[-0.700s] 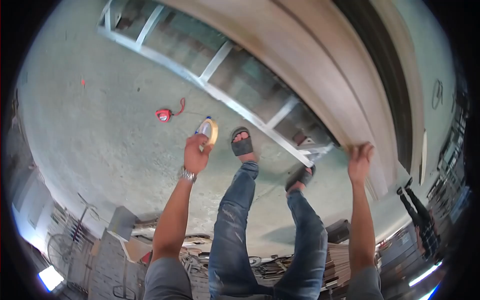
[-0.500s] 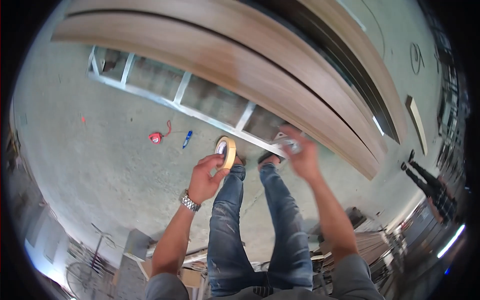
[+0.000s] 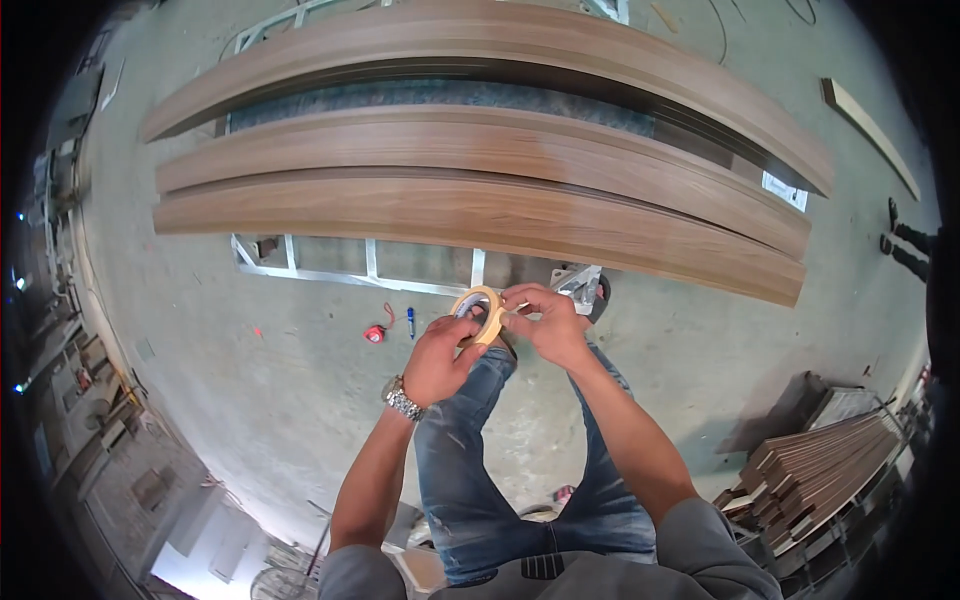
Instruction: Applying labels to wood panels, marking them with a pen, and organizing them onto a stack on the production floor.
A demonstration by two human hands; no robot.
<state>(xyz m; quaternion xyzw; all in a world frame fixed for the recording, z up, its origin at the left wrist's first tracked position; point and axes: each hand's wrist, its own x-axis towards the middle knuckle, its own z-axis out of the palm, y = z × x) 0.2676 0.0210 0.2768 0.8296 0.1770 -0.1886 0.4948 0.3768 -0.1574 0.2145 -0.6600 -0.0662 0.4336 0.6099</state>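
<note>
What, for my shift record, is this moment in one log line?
left hand: holds tape roll; right hand: at roll's edge; floor: red tape measure, blue pen; ahead: brown boards

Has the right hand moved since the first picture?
Yes. Judged against the red tape measure on the floor, the right hand has come leftward, from over the wooden plank's edge to the tape roll.

Hands (image 3: 440, 362) close together, fingers (image 3: 530, 293) bent, forearms (image 3: 632, 425) angled inward.
</note>
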